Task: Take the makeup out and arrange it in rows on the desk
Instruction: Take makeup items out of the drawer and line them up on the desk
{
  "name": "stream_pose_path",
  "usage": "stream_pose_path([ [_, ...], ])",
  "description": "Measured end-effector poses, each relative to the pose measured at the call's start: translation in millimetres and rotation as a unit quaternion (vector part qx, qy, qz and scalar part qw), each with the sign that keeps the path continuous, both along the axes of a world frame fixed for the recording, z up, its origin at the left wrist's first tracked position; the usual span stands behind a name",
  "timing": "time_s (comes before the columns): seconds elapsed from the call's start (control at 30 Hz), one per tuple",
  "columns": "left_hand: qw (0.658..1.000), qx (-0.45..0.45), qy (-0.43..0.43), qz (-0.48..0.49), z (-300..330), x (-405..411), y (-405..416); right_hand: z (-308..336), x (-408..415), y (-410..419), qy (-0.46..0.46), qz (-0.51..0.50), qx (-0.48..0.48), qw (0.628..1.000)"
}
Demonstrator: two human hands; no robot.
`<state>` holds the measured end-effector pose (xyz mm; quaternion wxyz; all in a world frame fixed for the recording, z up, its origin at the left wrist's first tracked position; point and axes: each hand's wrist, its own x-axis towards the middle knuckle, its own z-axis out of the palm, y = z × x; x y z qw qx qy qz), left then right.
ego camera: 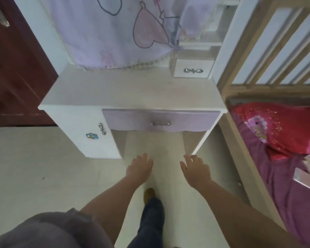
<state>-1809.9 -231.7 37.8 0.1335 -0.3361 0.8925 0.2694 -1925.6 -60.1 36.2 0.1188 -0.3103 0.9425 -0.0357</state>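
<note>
Right, both arms are out in front of the white desk point(129, 90): left hand point(139, 167) and right hand point(195, 170) spread and empty, below the closed lilac drawer point(159, 121). No makeup shows; desktop bare.

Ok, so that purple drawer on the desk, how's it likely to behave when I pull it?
The purple drawer looks rigid and shut, so it probably slides straight out. Its small metal handle sits centred, so a one-hand pull likely won't skew it. Its contents are hidden, so weight is uncertain.
</note>
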Motion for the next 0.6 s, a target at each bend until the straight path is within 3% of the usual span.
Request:
stream_pose_path([
  [0.13,0.997,0.059,-0.011,0.043,-27.3,-68.1,-63.5,-25.9,-70.1,-62.9,-0.031,-0.025,-0.020,0.999],
  [0.37,0.960,0.228,-0.011,0.162,-58.4,-169.6,-135.6,-64.3,-164.4,-156.5,-0.228,-0.144,-0.079,0.960],
  [0.53,0.863,0.382,0.029,0.329,-77.0,-218.8,-153.5,-91.7,-194.5,-203.3,-0.306,-0.185,-0.098,0.929],
  [0.6,0.811,0.446,0.042,0.377,-80.8,-224.0,-151.5,-103.1,-194.7,-211.1,-0.354,-0.260,-0.152,0.885],
])
